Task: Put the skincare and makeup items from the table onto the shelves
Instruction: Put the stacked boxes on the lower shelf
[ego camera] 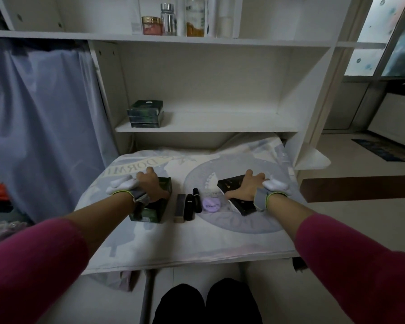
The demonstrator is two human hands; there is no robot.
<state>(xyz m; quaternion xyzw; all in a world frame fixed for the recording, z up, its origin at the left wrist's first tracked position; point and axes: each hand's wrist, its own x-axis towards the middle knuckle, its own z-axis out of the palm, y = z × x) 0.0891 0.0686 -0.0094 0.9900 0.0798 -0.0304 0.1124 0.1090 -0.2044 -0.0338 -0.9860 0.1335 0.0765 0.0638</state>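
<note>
head view: left hand (150,186) grips green box (153,212) near table (197,242) left edge; right hand (246,188) lies spread flat on black box (240,203).

**Greens, blacks and one lilac spot**

The table's white cloth (197,237) is printed in grey-blue. On it lie a dark green box (150,212) at left, a brown tube (180,208), two black tubes (189,206), a lilac puff (209,203) and a black case (243,206) at right. The far white shelf (220,123) carries a dark green stack (145,114). The sleeves (33,265) are magenta.
</note>
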